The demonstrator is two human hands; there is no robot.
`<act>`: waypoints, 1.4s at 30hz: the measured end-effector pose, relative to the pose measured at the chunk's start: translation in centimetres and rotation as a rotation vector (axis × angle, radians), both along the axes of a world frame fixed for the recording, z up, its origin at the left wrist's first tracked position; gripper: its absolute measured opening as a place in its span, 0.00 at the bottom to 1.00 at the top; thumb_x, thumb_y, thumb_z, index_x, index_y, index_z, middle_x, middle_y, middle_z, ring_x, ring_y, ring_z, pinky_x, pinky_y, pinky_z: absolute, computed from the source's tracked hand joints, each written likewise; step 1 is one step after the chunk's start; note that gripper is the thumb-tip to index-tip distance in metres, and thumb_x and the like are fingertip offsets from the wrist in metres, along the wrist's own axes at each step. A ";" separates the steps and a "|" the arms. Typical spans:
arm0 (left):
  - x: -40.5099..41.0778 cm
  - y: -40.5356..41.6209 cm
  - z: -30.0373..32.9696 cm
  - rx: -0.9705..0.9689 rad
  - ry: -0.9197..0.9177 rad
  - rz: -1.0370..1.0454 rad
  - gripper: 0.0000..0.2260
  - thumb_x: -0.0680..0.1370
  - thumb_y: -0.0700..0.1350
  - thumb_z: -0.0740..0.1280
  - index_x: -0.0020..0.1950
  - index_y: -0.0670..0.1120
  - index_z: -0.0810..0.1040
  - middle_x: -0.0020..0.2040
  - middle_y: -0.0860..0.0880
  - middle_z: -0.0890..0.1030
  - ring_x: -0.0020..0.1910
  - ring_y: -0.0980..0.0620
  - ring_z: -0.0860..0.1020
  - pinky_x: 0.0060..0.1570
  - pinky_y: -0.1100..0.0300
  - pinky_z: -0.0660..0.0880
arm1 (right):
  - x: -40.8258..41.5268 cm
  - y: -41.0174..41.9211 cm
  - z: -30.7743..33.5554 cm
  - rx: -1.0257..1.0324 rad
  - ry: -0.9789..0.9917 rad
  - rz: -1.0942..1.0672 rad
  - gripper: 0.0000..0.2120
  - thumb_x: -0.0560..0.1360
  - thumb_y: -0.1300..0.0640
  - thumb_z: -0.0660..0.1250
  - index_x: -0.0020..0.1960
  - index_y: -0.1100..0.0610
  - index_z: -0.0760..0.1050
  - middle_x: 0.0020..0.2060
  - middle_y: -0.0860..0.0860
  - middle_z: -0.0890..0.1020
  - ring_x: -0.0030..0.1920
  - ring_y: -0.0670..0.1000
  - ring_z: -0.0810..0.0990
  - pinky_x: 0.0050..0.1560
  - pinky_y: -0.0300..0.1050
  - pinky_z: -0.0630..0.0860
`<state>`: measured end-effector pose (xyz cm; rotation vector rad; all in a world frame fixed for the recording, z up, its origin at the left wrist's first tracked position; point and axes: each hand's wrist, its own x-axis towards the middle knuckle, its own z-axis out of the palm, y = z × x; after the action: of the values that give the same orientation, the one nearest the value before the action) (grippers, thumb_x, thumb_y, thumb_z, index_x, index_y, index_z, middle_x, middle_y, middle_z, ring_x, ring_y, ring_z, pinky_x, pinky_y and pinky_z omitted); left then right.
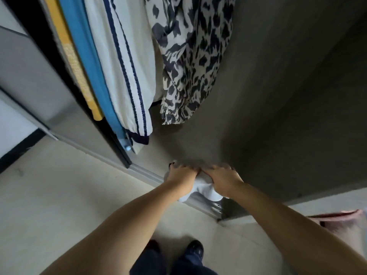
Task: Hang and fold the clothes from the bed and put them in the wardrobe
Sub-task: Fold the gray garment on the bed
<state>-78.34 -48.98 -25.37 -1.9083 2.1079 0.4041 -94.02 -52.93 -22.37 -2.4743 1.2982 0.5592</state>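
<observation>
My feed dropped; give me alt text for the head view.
Both hands, left and right, press a folded white garment onto the wardrobe floor, below a hanging animal-print garment and striped white garment.

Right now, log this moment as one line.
both hands: left, right on white folded garment | place: wardrobe floor | hanging: patterned dress

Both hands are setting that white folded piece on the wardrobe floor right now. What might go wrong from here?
1. The white garment overhangs the sliding door track at the wardrobe's front edge; left there, it may slip out or get caught by the door.
2. Both the left hand and right hand press it down; letting go quickly might let the fold spring open.
3. The patterned dress hangs close by and may get brushed.
</observation>
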 end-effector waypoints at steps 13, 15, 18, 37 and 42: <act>-3.3 -18.6 -25.8 -0.028 0.023 -0.380 0.26 0.70 0.46 0.69 0.68 0.49 0.70 0.62 0.45 0.78 0.61 0.43 0.75 0.62 0.48 0.70 | -3.7 -13.7 -28.9 -0.071 0.055 -0.261 0.30 0.73 0.45 0.62 0.74 0.42 0.58 0.68 0.50 0.69 0.64 0.60 0.71 0.68 0.63 0.60; -4.9 -21.7 -29.5 -0.094 0.008 -0.397 0.24 0.73 0.45 0.67 0.68 0.47 0.69 0.63 0.44 0.76 0.62 0.42 0.73 0.64 0.48 0.67 | -5.1 -16.3 -32.5 -0.120 0.045 -0.311 0.30 0.74 0.43 0.60 0.74 0.42 0.57 0.67 0.51 0.69 0.63 0.61 0.70 0.66 0.61 0.62; -7.2 -25.9 -35.2 -0.204 -0.008 -0.398 0.26 0.76 0.48 0.65 0.73 0.47 0.63 0.67 0.44 0.71 0.65 0.42 0.69 0.65 0.48 0.63 | -7.1 -20.1 -36.9 -0.235 0.024 -0.345 0.30 0.74 0.42 0.60 0.74 0.45 0.59 0.67 0.53 0.68 0.61 0.62 0.70 0.63 0.58 0.66; -13.1 -19.5 -59.1 -0.059 0.052 -0.606 0.37 0.78 0.53 0.57 0.77 0.44 0.36 0.77 0.42 0.34 0.74 0.42 0.31 0.63 0.36 0.23 | -13.3 -12.1 -60.4 -0.157 0.204 -0.510 0.35 0.80 0.51 0.55 0.77 0.45 0.35 0.77 0.54 0.36 0.75 0.64 0.33 0.70 0.68 0.36; -13.5 -19.6 -57.8 0.080 0.064 -0.589 0.37 0.77 0.57 0.57 0.79 0.46 0.42 0.78 0.43 0.38 0.76 0.45 0.34 0.66 0.36 0.26 | -12.5 -12.6 -59.2 0.027 0.340 -0.507 0.40 0.78 0.41 0.57 0.77 0.46 0.33 0.75 0.53 0.30 0.75 0.63 0.33 0.70 0.69 0.38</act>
<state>-91.83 -68.61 -83.21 -1.1602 2.5113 0.4070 -106.53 -65.50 -81.53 -1.9615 1.9422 0.8712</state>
